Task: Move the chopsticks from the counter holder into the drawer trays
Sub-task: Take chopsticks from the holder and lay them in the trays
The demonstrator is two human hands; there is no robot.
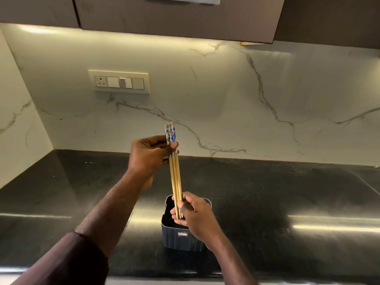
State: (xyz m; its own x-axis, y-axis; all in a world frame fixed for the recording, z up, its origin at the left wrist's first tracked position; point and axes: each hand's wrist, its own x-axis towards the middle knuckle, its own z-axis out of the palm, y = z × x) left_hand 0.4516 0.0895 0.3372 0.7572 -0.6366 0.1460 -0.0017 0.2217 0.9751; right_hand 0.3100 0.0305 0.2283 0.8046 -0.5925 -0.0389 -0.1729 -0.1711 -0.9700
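Three wooden chopsticks (175, 175) with blue-and-white patterned tops stand almost upright as a tight bundle above the counter. My left hand (151, 156) pinches them near the patterned top ends. My right hand (192, 212) grips their thin lower tips, just over the mouth of the dark square holder (181, 240). The holder sits on the black counter near its front edge and bears a small red label. Its inside looks dark; I cannot tell whether more chopsticks remain in it. No drawer or tray is in view.
The black polished counter (267, 202) runs left and right, with a marble backsplash behind it. A switch and socket panel (119, 81) is on the wall at the upper left. Dark wall cabinets (174, 15) hang overhead. The counter's front edge lies at the bottom.
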